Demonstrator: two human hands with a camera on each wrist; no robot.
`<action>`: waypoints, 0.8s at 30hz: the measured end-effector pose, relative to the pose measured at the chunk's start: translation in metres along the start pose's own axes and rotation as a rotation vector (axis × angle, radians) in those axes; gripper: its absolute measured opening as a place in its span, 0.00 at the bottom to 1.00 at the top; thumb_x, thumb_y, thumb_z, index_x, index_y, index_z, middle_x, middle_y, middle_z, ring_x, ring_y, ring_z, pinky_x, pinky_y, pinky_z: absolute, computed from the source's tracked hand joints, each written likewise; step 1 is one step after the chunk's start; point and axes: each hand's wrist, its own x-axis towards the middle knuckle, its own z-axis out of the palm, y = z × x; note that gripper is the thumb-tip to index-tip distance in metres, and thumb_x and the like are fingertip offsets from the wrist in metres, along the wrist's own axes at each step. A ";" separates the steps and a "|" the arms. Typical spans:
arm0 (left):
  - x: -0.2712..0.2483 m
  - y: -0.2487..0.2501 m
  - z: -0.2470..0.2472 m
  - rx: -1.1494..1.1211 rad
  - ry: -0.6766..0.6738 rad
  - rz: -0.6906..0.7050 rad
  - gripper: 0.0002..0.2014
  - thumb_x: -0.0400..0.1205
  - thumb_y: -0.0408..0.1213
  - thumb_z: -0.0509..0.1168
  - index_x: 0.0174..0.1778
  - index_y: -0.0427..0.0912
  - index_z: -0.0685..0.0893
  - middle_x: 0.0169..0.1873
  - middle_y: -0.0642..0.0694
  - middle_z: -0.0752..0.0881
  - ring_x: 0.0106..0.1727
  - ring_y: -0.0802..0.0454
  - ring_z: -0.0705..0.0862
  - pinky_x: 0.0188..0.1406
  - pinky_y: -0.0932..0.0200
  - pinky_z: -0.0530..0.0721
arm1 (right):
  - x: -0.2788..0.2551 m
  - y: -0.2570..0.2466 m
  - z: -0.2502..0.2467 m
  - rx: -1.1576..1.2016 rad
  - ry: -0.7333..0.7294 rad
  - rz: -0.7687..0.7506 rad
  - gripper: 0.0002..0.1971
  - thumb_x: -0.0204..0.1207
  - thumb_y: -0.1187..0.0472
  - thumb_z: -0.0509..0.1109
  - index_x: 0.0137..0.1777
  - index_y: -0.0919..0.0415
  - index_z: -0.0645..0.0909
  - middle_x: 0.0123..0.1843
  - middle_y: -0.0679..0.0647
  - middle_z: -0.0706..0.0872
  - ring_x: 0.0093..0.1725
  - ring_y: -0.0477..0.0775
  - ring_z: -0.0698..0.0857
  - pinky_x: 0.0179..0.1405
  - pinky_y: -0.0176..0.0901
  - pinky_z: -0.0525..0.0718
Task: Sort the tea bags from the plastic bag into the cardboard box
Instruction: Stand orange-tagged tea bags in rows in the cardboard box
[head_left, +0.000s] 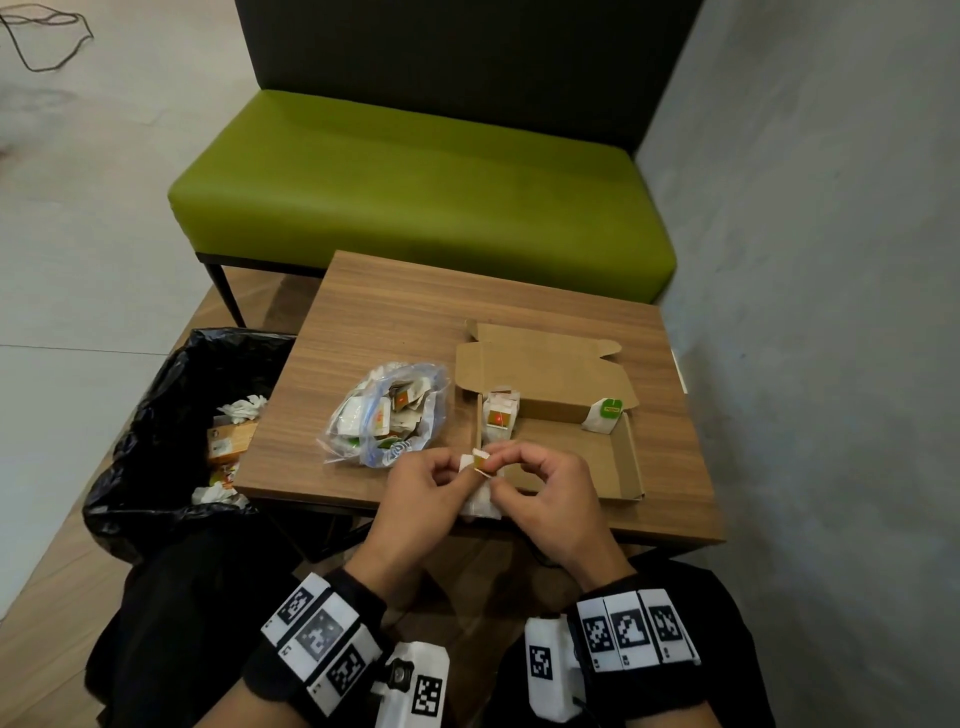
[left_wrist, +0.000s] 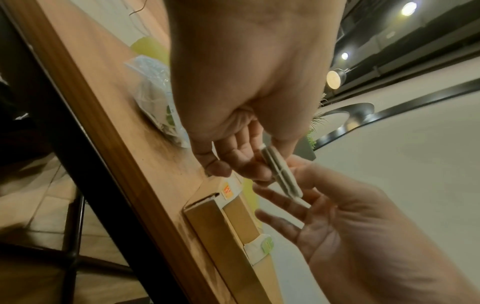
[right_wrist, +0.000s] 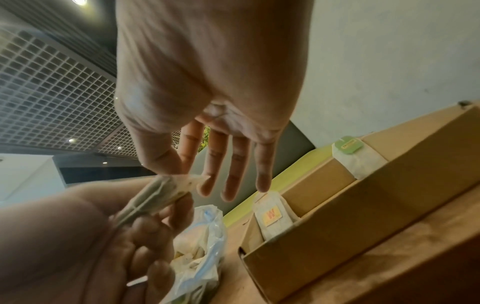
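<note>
Both hands meet over the table's front edge. My left hand (head_left: 441, 470) pinches a white tea bag (head_left: 480, 501) with an orange tag; in the left wrist view the tea bag (left_wrist: 281, 174) stands edge-on in its fingers. My right hand (head_left: 511, 467) pinches the same tea bag (right_wrist: 166, 193) at its end with thumb and forefinger, its other fingers (right_wrist: 235, 170) spread. The clear plastic bag (head_left: 384, 410) of tea bags lies left of the open cardboard box (head_left: 571, 447). In the box, orange-tagged bags (head_left: 500, 415) stand at the left and a green-tagged bag (head_left: 605, 413) at the right.
The small wooden table (head_left: 405, 312) stands against a grey wall (head_left: 831, 312) on the right. A bin with a black liner (head_left: 171, 415) holding rubbish sits at the table's left. A green bench (head_left: 415, 187) is behind the table.
</note>
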 end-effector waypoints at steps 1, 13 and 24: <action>0.000 0.000 0.000 -0.011 -0.007 -0.006 0.06 0.83 0.36 0.70 0.45 0.40 0.91 0.33 0.42 0.91 0.34 0.54 0.87 0.30 0.65 0.82 | -0.001 0.001 0.000 -0.013 0.002 -0.007 0.10 0.72 0.67 0.77 0.45 0.48 0.90 0.53 0.42 0.91 0.58 0.37 0.87 0.62 0.37 0.83; 0.004 -0.001 -0.005 0.075 -0.039 0.159 0.07 0.84 0.34 0.67 0.51 0.45 0.90 0.43 0.48 0.93 0.48 0.54 0.91 0.50 0.52 0.90 | 0.012 0.006 -0.001 0.171 0.107 0.124 0.15 0.72 0.64 0.81 0.55 0.50 0.84 0.45 0.51 0.90 0.46 0.48 0.90 0.48 0.41 0.90; 0.024 -0.005 0.005 0.139 0.026 0.185 0.09 0.81 0.31 0.71 0.49 0.51 0.91 0.41 0.53 0.93 0.43 0.59 0.91 0.48 0.55 0.91 | 0.027 0.022 -0.007 0.037 -0.001 0.177 0.02 0.77 0.58 0.76 0.47 0.51 0.90 0.39 0.52 0.90 0.37 0.48 0.85 0.40 0.52 0.86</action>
